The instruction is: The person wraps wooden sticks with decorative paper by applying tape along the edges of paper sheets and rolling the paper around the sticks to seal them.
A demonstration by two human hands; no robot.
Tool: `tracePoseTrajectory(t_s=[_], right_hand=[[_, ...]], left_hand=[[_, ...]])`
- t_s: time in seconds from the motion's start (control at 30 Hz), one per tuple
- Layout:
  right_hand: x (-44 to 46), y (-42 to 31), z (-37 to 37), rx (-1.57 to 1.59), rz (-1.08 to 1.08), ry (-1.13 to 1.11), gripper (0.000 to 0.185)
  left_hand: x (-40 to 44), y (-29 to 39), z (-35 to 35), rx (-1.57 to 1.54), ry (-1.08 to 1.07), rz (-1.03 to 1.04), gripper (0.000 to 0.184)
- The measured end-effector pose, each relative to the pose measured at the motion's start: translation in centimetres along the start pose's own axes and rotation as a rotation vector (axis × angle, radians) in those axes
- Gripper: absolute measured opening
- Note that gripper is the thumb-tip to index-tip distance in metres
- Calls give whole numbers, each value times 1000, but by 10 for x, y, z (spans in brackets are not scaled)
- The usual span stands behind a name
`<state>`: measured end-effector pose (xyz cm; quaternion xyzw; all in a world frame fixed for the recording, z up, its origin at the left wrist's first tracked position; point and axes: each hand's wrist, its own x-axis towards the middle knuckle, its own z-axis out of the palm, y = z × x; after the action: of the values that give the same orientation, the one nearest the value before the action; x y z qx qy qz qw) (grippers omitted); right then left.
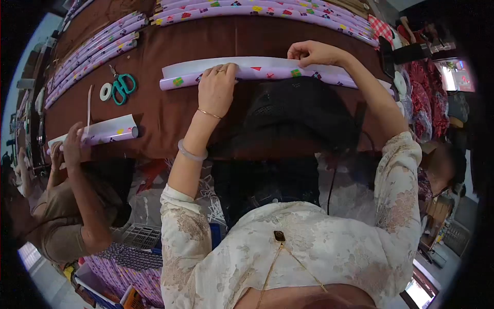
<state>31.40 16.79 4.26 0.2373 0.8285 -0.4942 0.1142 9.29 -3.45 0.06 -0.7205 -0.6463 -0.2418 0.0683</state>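
Observation:
A roll of lilac wrapping paper [177, 82] printed with coloured gift boxes lies across the table before me. Its loose white flap [180, 66] stands up along the far side. My left hand [216, 88] is closed over the left part of the roll, fingers bent across the flap and the tube. Farther right, my right hand [320, 53] is at the flap's far edge with thumb and fingers drawn together. Whatever sits between those fingertips is too small to make out. Between my arms, a black object [306, 110] covers part of the near table edge.
Teal-handled scissors [123, 88] and a white tape roll [105, 91] lie to the left. Finished rolls [92, 59] are stacked at the far left, with more rolls [267, 11] along the back. At left, a co-worker's hand [73, 141] handles another paper roll [110, 135].

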Motion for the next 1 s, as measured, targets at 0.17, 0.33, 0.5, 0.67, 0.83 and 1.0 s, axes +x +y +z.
tracePoseTrajectory(t_s=[0.17, 0.33, 0.5, 0.67, 0.83, 1.0], right_hand=[[4, 5, 1, -24, -18, 6, 23], [4, 9, 1, -26, -40, 3, 20], [-1, 6, 1, -4, -36, 18, 18], [-4, 10, 1, 14, -61, 57, 14], [-8, 8, 0, 30, 3, 58, 14], [-10, 17, -2, -37, 12, 93, 16]], left_hand=[[1, 0, 0, -4, -4, -3, 24], [2, 0, 0, 20, -10, 5, 23], [3, 3, -2, 26, -27, -17, 23], [2, 1, 0, 29, -21, -2, 24], [3, 2, -2, 18, -22, -8, 24], [4, 3, -2, 3, -45, -26, 23]])
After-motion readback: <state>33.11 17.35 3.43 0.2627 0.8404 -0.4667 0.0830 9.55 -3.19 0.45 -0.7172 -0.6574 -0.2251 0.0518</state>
